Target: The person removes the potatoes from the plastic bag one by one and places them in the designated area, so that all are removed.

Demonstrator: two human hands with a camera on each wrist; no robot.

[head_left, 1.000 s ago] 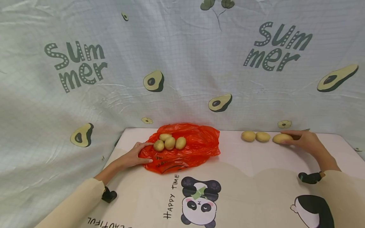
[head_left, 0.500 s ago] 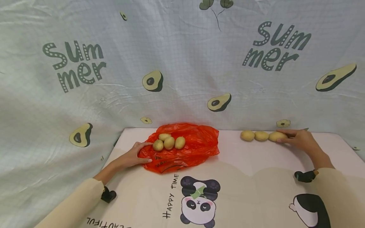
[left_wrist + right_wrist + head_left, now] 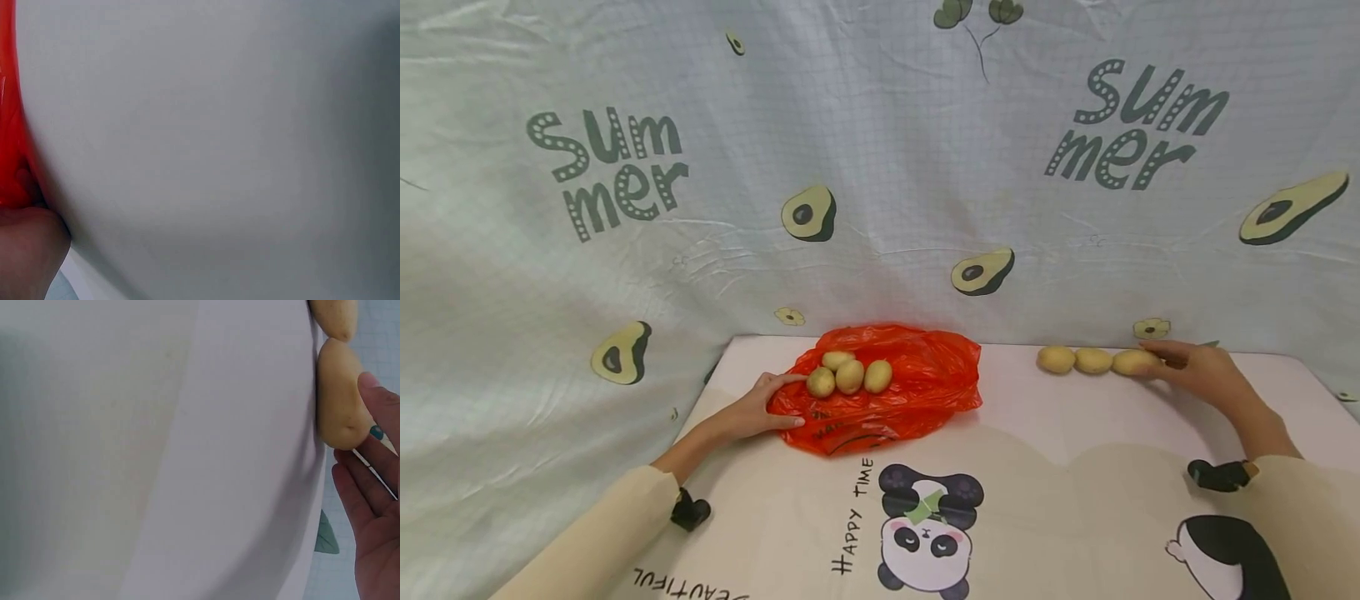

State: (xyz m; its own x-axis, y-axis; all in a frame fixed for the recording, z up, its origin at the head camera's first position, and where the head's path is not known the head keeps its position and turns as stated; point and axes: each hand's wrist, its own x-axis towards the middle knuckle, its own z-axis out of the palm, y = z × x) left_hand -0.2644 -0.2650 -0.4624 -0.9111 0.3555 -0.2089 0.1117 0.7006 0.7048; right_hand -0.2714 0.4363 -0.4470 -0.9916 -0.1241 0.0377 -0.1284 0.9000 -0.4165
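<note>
In the head view, my left hand (image 3: 758, 408) holds the left edge of a crumpled red plastic bag (image 3: 925, 383), thumb at its front and index finger by the potatoes. Several yellow potatoes (image 3: 849, 377) lie grouped on the bag. At the back right, three potatoes stand end to end in a row: a left one (image 3: 1056, 359), a middle one (image 3: 1093, 360) and a right one (image 3: 1129, 362). My right hand (image 3: 1206, 371) holds the right potato between thumb and fingers. In the right wrist view, the thumb lies along this potato (image 3: 340, 400), fingers by its near end.
The pale table cover (image 3: 1037, 500) carries a printed panda and lettering. A hanging cloth (image 3: 880, 167) with avocado prints rises right behind the table's back edge. Black wrist cameras (image 3: 689, 510) sit at both sleeves.
My right hand has slid the right potato leftward, closing its gap to the middle one. My left hand stays at the bag, and the whole head view shifts slightly.
</note>
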